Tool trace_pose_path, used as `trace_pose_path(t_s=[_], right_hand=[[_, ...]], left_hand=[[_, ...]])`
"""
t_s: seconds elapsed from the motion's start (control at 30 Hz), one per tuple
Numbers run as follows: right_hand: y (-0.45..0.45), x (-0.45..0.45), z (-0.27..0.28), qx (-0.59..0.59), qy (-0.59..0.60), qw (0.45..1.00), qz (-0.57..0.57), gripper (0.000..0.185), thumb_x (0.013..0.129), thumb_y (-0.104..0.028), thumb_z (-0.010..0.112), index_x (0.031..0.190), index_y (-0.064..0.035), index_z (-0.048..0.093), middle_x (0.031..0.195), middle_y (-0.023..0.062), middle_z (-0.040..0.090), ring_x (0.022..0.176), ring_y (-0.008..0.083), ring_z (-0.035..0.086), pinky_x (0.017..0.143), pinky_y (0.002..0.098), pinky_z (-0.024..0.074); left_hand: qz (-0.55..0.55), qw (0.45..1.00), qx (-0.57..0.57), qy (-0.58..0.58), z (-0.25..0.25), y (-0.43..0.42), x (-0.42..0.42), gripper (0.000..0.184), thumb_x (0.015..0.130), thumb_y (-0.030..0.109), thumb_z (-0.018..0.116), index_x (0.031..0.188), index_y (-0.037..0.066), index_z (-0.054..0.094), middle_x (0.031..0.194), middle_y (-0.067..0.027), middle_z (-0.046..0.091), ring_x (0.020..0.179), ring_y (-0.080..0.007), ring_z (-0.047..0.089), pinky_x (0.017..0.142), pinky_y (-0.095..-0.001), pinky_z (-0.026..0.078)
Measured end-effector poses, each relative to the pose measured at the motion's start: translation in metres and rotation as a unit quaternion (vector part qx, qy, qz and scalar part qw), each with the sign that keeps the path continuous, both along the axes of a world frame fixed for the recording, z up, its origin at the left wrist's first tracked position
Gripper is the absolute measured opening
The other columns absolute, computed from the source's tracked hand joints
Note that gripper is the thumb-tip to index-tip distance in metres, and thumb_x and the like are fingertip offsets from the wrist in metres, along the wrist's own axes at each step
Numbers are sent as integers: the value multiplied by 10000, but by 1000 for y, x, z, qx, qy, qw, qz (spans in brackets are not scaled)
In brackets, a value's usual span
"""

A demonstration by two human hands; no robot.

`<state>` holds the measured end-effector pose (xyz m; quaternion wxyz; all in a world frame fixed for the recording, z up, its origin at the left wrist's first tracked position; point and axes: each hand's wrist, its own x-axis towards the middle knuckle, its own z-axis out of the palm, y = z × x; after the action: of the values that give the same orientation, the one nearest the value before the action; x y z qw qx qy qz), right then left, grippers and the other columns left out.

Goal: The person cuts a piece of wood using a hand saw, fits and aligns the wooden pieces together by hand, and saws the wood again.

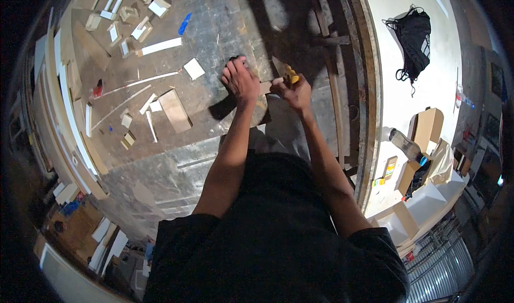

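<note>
My right hand (295, 93) is closed around a yellow-handled tool (291, 75), and a flat, tapered, greyish part shows beyond the grip. My left hand (242, 82) lies beside it with bent fingers pressed over something dark at the bench's near edge; what they grip is mostly hidden. Between the two hands a short pale wood strip (265, 87) shows, its ends covered by the fingers. Left of my left hand, a small white-faced block (194, 68) rests on the worn workbench (214, 32).
Several small wood pieces (128, 15) lie at the far left, near a blue strip (185, 23). A wooden board (174, 110) and thin offcuts lie closer. At right, a pale surface holds a black cloth item (415, 43), a bottle (404, 145) and a white divided box (428, 201).
</note>
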<state>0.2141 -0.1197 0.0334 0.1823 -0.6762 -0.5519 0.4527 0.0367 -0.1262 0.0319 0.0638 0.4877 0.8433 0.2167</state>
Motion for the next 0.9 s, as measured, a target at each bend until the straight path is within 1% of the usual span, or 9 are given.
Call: trace_pose_path(t_s=[0.07,0.1,0.17,0.4,0.47,0.6,0.63,0.7,0.9], right_hand=[[-1,21,-20,15,49,994,-92,549,836,-477,829,943,22,626,777,139,700,679,247,668,650,390,529],[0,31,-14,15,48,995,-91,549,836,-477,829,943,22,626,777,139,700,679,247,668,650,390,529],[-2,46,16,-64,216,960,-167,355,996,-375,676,923,-29,637,763,22,652,647,105,586,592,296,470],[-10,86,107,-137,321,892,-288,254,1019,-301,610,876,-92,616,697,-41,533,538,84,468,532,268,395],[-18,85,134,-109,402,857,-303,300,1031,-332,583,800,-142,572,621,-55,498,512,56,424,469,262,297],[-38,50,192,-75,357,892,-266,332,1021,-351,609,765,-150,543,590,-60,484,483,54,417,462,244,286],[-45,44,189,-55,381,895,-225,320,1007,-343,654,791,-123,570,619,-60,512,508,52,439,471,236,309],[-66,12,189,-72,277,899,-333,312,986,-343,705,831,-92,602,669,-60,530,549,54,460,483,238,327],[-98,-11,162,-129,239,936,-223,283,986,-315,718,968,-34,688,698,-79,517,593,26,422,517,216,311]], left_hand=[[1,1000,-2,-7,3,3,1,248,913,148,587,1161,144,594,1075,-113,552,1081,-332,512,940,-472,356],[4,1000,-7,-13,5,2,1,244,917,147,586,1160,140,591,1072,-113,551,1078,-333,511,938,-473,358],[-1,1000,-8,-4,4,1,-1,262,907,139,610,1168,140,583,1077,-113,547,1079,-331,511,925,-471,359],[-2,1000,-2,-5,7,1,-3,255,918,150,615,1170,130,584,1060,-118,546,1052,-328,520,899,-476,364],[20,1000,6,4,5,1,-1,252,926,167,603,1174,125,585,1056,-123,545,1046,-330,519,893,-475,364],[39,999,25,19,-11,-3,-4,264,954,226,556,1186,104,583,1056,-140,549,1030,-340,514,883,-470,361],[38,999,22,18,-3,-4,-4,264,954,226,556,1186,104,583,1056,-140,549,1030,-340,514,883,-470,361],[31,998,42,-25,10,-1,-3,278,973,252,516,1188,87,576,1070,-147,555,1019,-343,512,886,-472,359],[38,999,15,-23,8,-3,-7,278,964,239,516,1189,86,573,1080,-146,562,1027,-331,519,901,-444,369]])
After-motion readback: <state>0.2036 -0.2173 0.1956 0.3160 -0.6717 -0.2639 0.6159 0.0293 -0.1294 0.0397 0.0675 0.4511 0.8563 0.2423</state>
